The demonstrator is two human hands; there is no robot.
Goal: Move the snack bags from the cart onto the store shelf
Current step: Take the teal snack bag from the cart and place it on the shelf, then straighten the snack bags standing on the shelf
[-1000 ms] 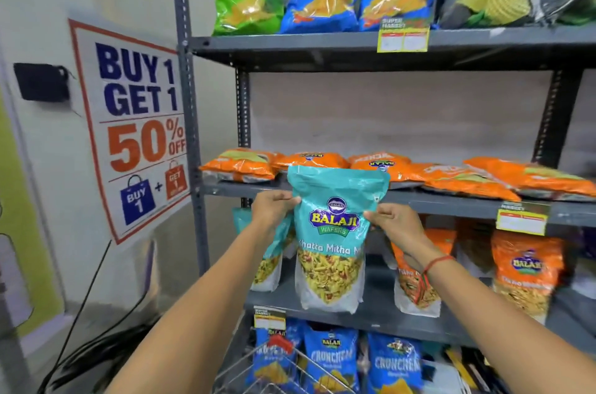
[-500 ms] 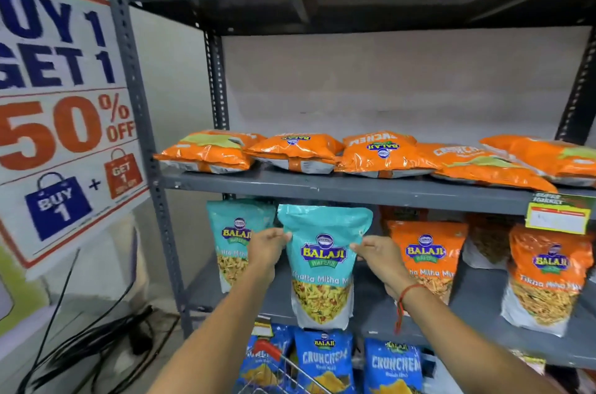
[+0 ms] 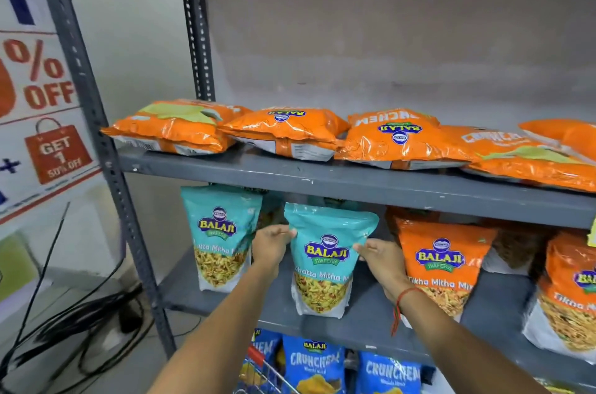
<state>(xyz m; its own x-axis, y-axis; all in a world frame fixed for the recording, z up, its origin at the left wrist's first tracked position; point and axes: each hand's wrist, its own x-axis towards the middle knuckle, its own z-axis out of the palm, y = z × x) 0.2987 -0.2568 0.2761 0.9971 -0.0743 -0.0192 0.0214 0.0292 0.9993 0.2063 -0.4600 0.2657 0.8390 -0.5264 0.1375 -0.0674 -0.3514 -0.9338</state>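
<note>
You've got both hands, left (image 3: 272,243) and right (image 3: 382,260), pinched on the upper edges of the teal foil Balaji pouch (image 3: 325,260), standing on the grey metal shelf (image 3: 364,326) btw its teal twin (image 3: 221,237) and the orange pouch (image 3: 443,264). Basically placed, just let go. Wire cart (image 3: 267,374) barely shows, so can't tell what's left tbh.

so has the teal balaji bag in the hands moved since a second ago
Yes. The teal Balaji bag went from in front of the orange-bag shelf's edge to below it, now standing on the lower shelf, with left hand and right hand at its sides.
</note>
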